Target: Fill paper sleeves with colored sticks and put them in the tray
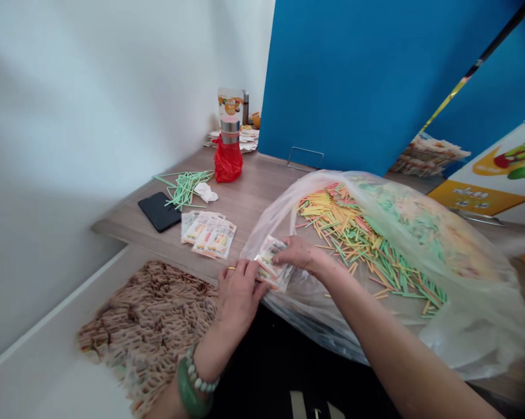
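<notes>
A small stack of clear printed packets [276, 280] lies at the table's front edge, on the mouth of a big clear plastic bag [467, 337]. My right hand [301, 255] pinches the top packet from the right. Closed on the left end of the stack, my left hand [240, 291] has its thumb underneath and fingertips along the edge. Inside the bag spreads a heap of thin yellow, green and pink sticks [354, 233]. Left of my hands, several more packets [216, 237] overlap on the wooden table [262, 186]; coloured pieces show inside them.
Further left lie a black phone [160, 211], long green sticks [186, 189] and crumpled tissue [205, 192]. A steel-topped container in a red bag [228, 160] stands behind. Below the table edge sits a large pile of packets [153, 326]. A blue panel [332, 81] rises at the back.
</notes>
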A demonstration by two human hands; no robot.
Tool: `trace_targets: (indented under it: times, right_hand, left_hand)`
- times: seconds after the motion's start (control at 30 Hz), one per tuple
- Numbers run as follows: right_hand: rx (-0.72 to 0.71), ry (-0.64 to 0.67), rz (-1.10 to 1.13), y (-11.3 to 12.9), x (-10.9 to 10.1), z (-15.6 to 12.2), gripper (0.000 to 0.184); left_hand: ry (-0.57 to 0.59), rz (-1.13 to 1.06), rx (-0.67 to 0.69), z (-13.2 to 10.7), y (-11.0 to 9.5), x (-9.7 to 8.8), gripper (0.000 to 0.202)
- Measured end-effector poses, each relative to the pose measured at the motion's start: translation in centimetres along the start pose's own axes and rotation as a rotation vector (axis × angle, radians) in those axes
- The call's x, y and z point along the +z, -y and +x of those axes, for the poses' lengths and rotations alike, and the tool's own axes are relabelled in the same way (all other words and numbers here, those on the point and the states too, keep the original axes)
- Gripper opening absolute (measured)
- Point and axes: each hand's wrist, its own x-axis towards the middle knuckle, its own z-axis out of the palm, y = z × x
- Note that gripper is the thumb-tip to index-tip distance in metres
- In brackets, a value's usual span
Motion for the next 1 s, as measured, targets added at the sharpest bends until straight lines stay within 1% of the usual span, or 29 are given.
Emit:
trace_targets:
  times: [0.07,0.1,0.17,0.23,0.27,0.3,0.33,0.4,0.43,0.47,0.5,0.53,0.57,0.6,0.63,0.67,0.7,0.73,0.77,0.83,0.9,0.93,1.0]
  right_hand:
    - [-0.048,-0.035,0.038,0.3,-0.3,-0.9,0.017]
    - [-0.076,-0.066,0.058,0.4,-0.8,-1.5,0.020]
    - [-0.137,-0.177,0.087,0.5,-2.8,-2.9,0.024]
    - [-0.169,-0.346,0.036,0.2,-5.2,-4.6,0.025]
    - [-0.146,-0.419,-0.030,0.0,-6.2,-5.5,0.025]
    - [-0.093,-0.467,-0.119,-0.3,-7.1,-6.2,0.024]
    - [-0.024,-0.486,-0.214,-0.7,-7.6,-6.9,0.023]
    - [0.113,-0.458,-0.376,-1.4,-7.7,-7.8,0.025]
    - [0.156,-0.431,-0.422,-1.7,-7.5,-8.0,0.027]
    - [0.172,-0.410,-0.442,-2.0,-7.2,-8.1,0.027]
    - [0.164,-0.397,-0.441,-2.2,-6.9,-8.2,0.027]
    - [0.146,-0.387,-0.430,-2.4,-6.6,-8.2,0.025]
    - [0.125,-0.379,-0.414,-2.6,-6.5,-8.2,0.023]
    - [0.107,-0.370,-0.398,-2.8,-6.5,-8.3,0.020]
    - [0.090,-0.360,-0.379,-3.0,-6.6,-8.3,0.019]
    - [0.077,-0.353,-0.359,-3.3,-6.9,-8.5,0.019]
    - [0.065,-0.350,-0.337,-3.7,-7.2,-8.6,0.019]
    - [0.053,-0.355,-0.315,-4.1,-7.6,-8.9,0.020]
    - [0.042,-0.365,-0.292,-4.5,-8.1,-9.1,0.021]
    - [0.028,-0.378,-0.256,-5.0,-8.9,-9.7,0.023]
    - [0.010,-0.360,-0.206,-5.0,-9.4,-10.1,0.023]
    - [-0.011,-0.329,-0.172,-4.6,-9.6,-10.1,0.024]
    - [-0.077,-0.227,-0.106,-3.4,-9.5,-9.4,0.026]
  left_hand:
    - [-0.019,0.007,-0.013,-0.1,0.1,0.2,0.036]
    - [-0.026,0.017,-0.012,-0.2,0.1,0.3,0.039]
    - [-0.013,0.054,0.021,-0.3,0.3,0.0,0.037]
    - [0.033,0.108,0.054,-0.2,0.3,-0.6,0.025]
    - [0.056,0.135,0.059,0.0,0.2,-1.0,0.024]
    - [0.068,0.158,0.052,0.4,0.0,-1.4,0.029]
    - [0.063,0.173,0.037,0.9,-0.3,-1.8,0.034]
    - [-0.008,0.182,-0.001,2.7,-1.3,-2.4,0.035]
    - [-0.064,0.181,-0.023,3.8,-2.0,-2.5,0.033]
    - [-0.114,0.174,-0.051,5.1,-2.7,-2.4,0.036]
    - [-0.149,0.162,-0.080,6.4,-3.4,-2.1,0.046]
    - [-0.154,0.143,-0.106,7.7,-4.1,-1.7,0.059]
    - [-0.124,0.116,-0.131,9.0,-4.6,-1.2,0.068]
    - [-0.073,0.085,-0.155,10.1,-5.1,-0.6,0.073]
    - [-0.010,0.057,-0.178,11.1,-5.3,0.0,0.071]
    - [0.048,0.037,-0.201,11.9,-5.3,0.5,0.063]
    - [0.092,0.029,-0.225,12.6,-5.2,0.8,0.051]
    - [0.121,0.029,-0.247,13.1,-5.0,1.0,0.038]
    - [0.129,0.036,-0.264,13.4,-4.6,1.0,0.031]
    - [0.108,0.054,-0.283,13.8,-3.9,0.7,0.036]
    - [0.090,0.071,-0.297,13.8,-3.3,0.1,0.040]
    - [0.090,0.078,-0.300,13.7,-3.2,-0.1,0.041]
    - [0.103,0.096,-0.310,13.4,-3.1,-0.4,0.042]
